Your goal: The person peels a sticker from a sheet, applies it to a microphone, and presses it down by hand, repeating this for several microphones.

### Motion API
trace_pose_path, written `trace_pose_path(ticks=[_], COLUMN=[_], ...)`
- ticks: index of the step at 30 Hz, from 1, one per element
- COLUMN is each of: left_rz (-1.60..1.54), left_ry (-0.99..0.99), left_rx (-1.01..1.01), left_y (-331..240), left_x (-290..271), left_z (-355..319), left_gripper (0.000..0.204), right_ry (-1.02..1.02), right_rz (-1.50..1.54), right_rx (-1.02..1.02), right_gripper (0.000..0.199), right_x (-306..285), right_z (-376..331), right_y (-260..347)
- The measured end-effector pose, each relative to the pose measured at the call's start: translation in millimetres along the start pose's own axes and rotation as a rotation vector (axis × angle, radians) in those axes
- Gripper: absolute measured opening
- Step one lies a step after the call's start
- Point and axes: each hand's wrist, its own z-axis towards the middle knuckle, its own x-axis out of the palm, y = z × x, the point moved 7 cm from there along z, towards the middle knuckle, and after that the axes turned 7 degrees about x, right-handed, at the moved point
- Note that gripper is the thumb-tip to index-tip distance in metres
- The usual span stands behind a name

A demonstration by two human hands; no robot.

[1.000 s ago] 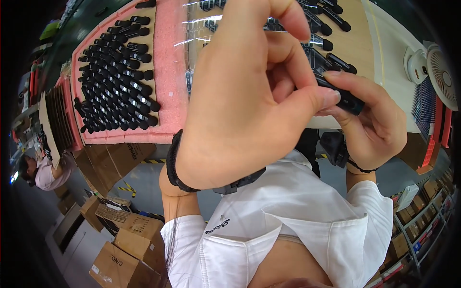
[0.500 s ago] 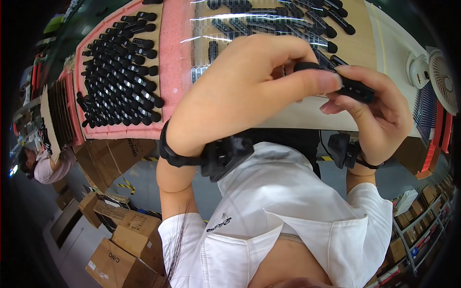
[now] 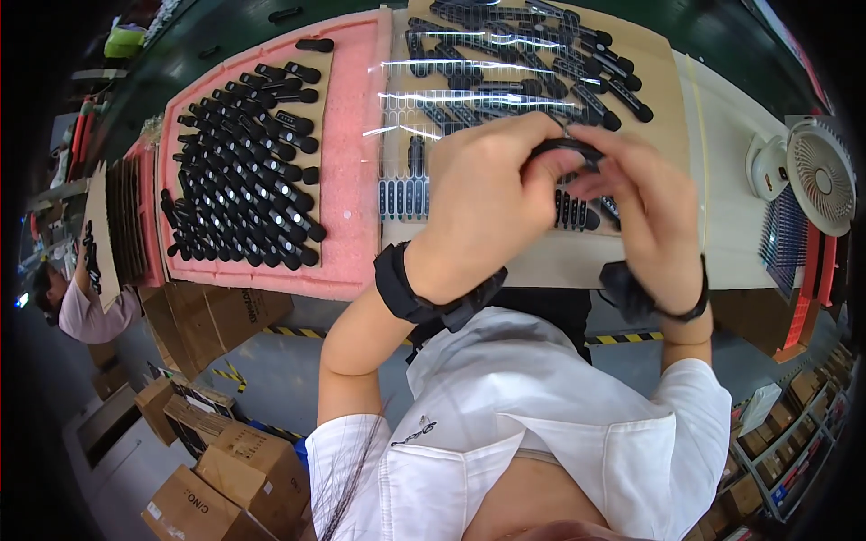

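While our left hand (image 3: 483,212) and right hand (image 3: 645,216) meet above the cardboard sheet (image 3: 667,117), we pinch one small black part (image 3: 564,151) between the fingertips of both, so both grips are closed on it. Left of that sheet lies a pink foam pad (image 3: 352,180) packed with rows of black parts (image 3: 244,171); right of it stands a white fan (image 3: 816,176).

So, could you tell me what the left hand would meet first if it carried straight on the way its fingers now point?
The left hand points right, toward the small black part pinched in its fingertips. Just past that it would meet the right hand, whose fingers touch the same part. Depth is unclear, but they appear to be in contact.
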Motion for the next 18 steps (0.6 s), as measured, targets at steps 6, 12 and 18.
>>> trace_pose_path(ticks=[6,12,18], left_rz=[0.124,0.468,0.381], left_ry=[-0.095,-0.172,-0.149], left_rx=[-0.093,-0.251,-0.455], left_y=[38.2,79.3,105.7], left_x=[-19.1,-71.5,-67.3], left_z=[-13.5,-64.7,-96.5], left_gripper=[0.026,0.036,0.039], right_ry=[0.202,0.017,-0.181], right_rz=[-0.067,-0.263,-0.76], right_rx=[0.007,0.456,-0.028], right_gripper=[0.03,0.042,0.048], right_x=[-61.0,-160.8,-183.9], right_z=[152.8,282.2,278.7], right_y=[-84.9,-278.3,-244.5])
